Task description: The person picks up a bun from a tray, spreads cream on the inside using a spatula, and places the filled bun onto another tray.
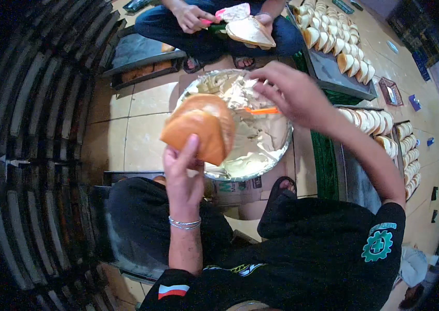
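My left hand (183, 166) grips a round brown bread bun (199, 132), thumb on top. The bun is split or doubled, with one brown layer lying over another. Right of it, my right hand (289, 93) hangs over the far right side of a large round basin (286, 147) of pale cream (250, 155). Its fingers are apart, slightly blurred, with nothing seen in them. Just below them, an orange-handled spreader (262, 110) rests in the cream, its blade partly covered.
Opposite me, a co-worker's hands (193, 18) hold a pink spreader (235, 12) and an opened bun (250, 32). Trays of filled buns (333, 36) stand at the right. A dark slatted rack (38, 155) fills the left. A small basket (389, 92) sits on the tiled floor (144, 122).
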The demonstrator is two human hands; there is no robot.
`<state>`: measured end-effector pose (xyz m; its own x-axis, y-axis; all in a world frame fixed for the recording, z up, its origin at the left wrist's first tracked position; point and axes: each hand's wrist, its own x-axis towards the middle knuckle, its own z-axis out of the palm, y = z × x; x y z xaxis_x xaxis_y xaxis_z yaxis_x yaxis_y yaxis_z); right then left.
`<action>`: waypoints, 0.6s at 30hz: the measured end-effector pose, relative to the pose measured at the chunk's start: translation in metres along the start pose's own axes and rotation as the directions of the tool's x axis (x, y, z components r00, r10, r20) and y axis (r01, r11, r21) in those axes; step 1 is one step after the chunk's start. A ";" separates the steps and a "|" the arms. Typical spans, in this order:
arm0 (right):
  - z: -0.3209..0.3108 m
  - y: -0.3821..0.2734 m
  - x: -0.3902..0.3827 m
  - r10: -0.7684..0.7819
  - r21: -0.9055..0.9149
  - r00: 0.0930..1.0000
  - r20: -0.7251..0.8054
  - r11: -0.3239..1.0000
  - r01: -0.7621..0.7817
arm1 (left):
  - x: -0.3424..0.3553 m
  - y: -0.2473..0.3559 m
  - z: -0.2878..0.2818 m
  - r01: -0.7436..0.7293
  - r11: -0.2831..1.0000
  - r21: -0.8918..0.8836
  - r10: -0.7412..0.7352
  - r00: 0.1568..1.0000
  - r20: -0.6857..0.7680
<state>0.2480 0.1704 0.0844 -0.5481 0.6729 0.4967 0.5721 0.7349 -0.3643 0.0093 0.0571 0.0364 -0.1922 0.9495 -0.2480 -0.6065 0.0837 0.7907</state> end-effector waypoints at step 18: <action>-0.001 0.024 -0.006 0.068 -0.581 0.874 0.481 0.771 0.260 | -0.002 0.041 -0.034 -0.229 0.895 -0.382 0.184 0.971 -0.151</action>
<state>0.2660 0.1839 0.0737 -0.7340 0.6785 0.0305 0.6532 0.6928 0.3055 -0.0417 0.0485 0.0498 -0.4147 0.8920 -0.1800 -0.7938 -0.2580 0.5507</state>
